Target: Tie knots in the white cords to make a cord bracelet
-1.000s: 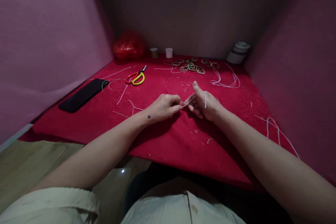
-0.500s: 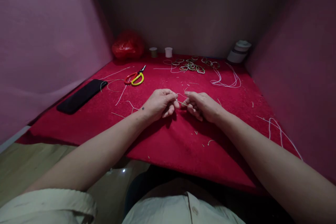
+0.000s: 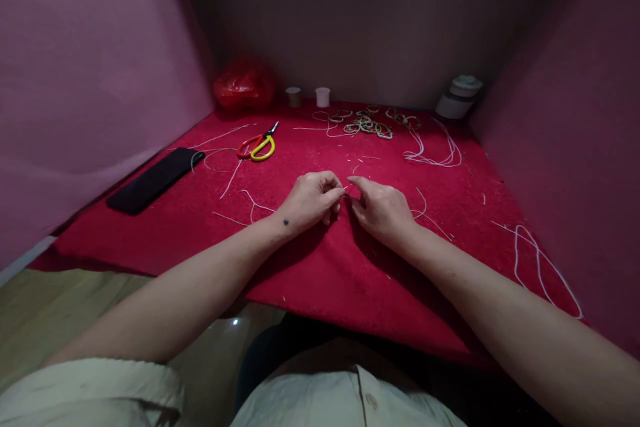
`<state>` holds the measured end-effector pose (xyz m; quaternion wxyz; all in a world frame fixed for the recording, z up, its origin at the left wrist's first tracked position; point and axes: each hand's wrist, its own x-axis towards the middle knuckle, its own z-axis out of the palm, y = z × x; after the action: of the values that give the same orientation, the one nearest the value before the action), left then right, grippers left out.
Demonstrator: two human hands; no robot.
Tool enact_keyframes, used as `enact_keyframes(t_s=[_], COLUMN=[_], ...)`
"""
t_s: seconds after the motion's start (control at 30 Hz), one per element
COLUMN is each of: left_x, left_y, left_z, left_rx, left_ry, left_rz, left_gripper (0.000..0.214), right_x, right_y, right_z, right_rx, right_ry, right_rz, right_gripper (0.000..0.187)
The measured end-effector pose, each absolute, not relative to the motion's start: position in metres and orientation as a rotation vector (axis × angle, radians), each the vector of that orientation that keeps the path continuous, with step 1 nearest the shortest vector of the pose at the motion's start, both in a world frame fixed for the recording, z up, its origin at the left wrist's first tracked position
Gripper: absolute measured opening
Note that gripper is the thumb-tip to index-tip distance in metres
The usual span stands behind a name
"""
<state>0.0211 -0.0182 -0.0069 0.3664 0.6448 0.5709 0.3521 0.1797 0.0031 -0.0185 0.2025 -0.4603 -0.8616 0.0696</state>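
My left hand (image 3: 316, 200) is closed in a pinch, thumb against forefinger, on a thin pale cord (image 3: 345, 189). Only a short piece of it shows at the fingertips. Close beside it on the right is my right hand (image 3: 384, 208), back up. Its forefinger points toward the left fingertips and its thumb lies below, with the cord running into the gap between them. The remaining fingers are curled underneath, mostly hidden. A cord tail (image 3: 424, 212) comes out from behind the right hand onto the red cloth (image 3: 320, 280).
Scissors (image 3: 263, 147) with red and yellow handles and a black phone (image 3: 156, 180) lie left. At the back are a red plastic bag (image 3: 244, 85), two small cups (image 3: 323, 97), beaded loops (image 3: 367, 125) and a white jar (image 3: 457, 97). Loose cords (image 3: 537, 253) lie right.
My right hand has turned back-up, its forefinger now stretched toward the left hand. My left hand has tilted and shifted slightly right. More cord tail shows beyond the right hand.
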Motion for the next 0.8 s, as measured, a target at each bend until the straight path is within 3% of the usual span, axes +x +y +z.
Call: enact_keyframes(t_s=[0.3, 0.8], left_x=[0.020, 0.016], left_y=[-0.018, -0.017], left_z=[-0.006, -0.005], left_rx=[1.704, 1.960], left_ry=[1.418, 1.650], left_rz=[0.816, 0.887], left_gripper=[0.013, 0.014], right_x=[0.178, 0.176], right_y=[0.011, 0.013], right_z=[-0.021, -0.011], right_rx=[-1.341, -1.364], right_ry=[-2.436, -2.279], right_rz=[0.168, 0.578], right_gripper=[0.026, 0.021])
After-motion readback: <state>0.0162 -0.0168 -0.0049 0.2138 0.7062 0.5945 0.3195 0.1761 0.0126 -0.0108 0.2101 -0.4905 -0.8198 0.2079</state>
